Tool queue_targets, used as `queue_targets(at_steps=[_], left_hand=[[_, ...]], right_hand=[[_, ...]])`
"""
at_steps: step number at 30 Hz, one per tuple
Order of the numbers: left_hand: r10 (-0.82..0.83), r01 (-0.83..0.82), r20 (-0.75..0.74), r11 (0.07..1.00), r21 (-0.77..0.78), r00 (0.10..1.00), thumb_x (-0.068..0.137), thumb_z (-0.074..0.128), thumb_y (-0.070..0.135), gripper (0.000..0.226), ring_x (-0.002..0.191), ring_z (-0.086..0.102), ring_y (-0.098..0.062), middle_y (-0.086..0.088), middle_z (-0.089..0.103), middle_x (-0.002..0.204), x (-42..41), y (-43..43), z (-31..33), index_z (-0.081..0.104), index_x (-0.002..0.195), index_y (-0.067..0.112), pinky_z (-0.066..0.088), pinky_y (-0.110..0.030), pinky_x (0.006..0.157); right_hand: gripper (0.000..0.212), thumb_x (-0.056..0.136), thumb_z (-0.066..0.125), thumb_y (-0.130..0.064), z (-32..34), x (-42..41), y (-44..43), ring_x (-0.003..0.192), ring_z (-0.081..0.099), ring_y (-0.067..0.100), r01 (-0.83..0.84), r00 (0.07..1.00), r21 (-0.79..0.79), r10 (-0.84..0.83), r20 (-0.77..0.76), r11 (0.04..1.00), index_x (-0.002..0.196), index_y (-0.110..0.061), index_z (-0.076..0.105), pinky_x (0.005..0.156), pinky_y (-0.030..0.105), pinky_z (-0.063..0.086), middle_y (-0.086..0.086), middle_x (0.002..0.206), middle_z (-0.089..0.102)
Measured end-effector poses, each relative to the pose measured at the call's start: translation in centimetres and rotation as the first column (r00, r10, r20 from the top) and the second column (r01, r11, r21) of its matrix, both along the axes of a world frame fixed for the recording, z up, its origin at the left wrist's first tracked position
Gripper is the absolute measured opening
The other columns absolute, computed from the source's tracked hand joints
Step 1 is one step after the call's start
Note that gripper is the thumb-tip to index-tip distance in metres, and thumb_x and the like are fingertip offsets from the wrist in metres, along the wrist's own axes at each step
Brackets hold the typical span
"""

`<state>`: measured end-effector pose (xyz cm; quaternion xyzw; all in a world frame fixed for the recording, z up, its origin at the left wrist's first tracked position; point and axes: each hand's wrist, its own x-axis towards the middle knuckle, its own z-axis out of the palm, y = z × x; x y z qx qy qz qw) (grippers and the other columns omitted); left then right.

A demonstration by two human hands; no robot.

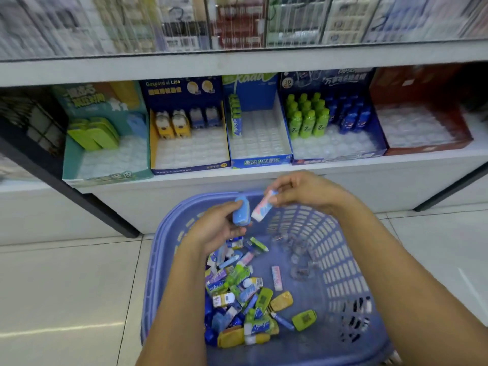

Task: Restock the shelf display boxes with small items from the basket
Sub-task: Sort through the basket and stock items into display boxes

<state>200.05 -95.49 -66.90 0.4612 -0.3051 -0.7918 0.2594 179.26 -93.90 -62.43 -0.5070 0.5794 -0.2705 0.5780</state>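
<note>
A blue plastic basket [343, 260] stands on the floor below the shelf, with several small erasers [245, 294] piled in its left half. Over its far rim, my left hand [214, 231] grips a blue eraser [241, 213]. My right hand [303, 191] pinches a pink and white stick eraser [264, 206] that tilts down to the left, close to the blue one. Display boxes line the low shelf: a teal box [105, 165], a dark blue box [190, 157], a blue box [260, 151], a navy bottle box [335, 146] and a red box [422, 133].
Each display box shows bare white tray slots at its front. A white shelf lip [237, 67] runs above the boxes, with packaged goods hanging higher up. A dark shelf post [66, 186] slants at the left. Pale floor tiles [66, 286] surround the basket.
</note>
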Motion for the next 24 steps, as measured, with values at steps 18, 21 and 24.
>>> queue_targets(at_steps=[18, 21, 24], left_hand=[[0.232, -0.271, -0.185, 0.936, -0.224, 0.955, 0.089, 0.059, 0.008, 0.007, 0.074, 0.069, -0.01, -0.001, 0.072, 0.08, -1.3, -1.9, 5.1, 0.066, 0.092, 0.007, 0.056, -0.022, 0.067], [0.234, -0.277, -0.202, 0.935, -0.222, 0.951, 0.091, 0.057, 0.007, 0.008, 0.079, 0.071, -0.016, -0.003, 0.072, 0.083, -1.3, -2.3, 4.8, 0.065, 0.093, 0.007, 0.057, -0.023, 0.067], [0.243, -0.289, -0.211, 0.93, -0.226, 0.947, 0.091, 0.056, 0.006, 0.01, 0.088, 0.071, -0.022, -0.007, 0.07, 0.092, -1.3, -2.6, 4.6, 0.063, 0.099, 0.007, 0.056, -0.023, 0.069]], right_hand=[[0.026, 0.093, 0.053, -0.016, 6.2, -1.3, -16.3, 0.114, 0.054, 0.029, 0.006, 0.719, -0.545, -0.383, -0.58, 0.838, 0.112, -0.002, 0.062, 0.097, 0.035, 0.04, 0.016, 0.118, 0.062], [0.033, 0.093, 0.056, -0.022, 6.3, -1.7, -17.0, 0.12, 0.049, 0.024, 0.013, 0.768, -0.529, -0.347, -0.538, 0.849, 0.123, -0.009, 0.059, 0.098, 0.024, 0.035, 0.01, 0.128, 0.058], [0.03, 0.092, 0.058, -0.02, 6.3, -1.8, -17.6, 0.118, 0.051, 0.023, -0.029, 0.777, -0.531, -0.315, -0.546, 0.847, 0.119, -0.008, 0.061, 0.093, 0.02, 0.033, 0.009, 0.125, 0.059]])
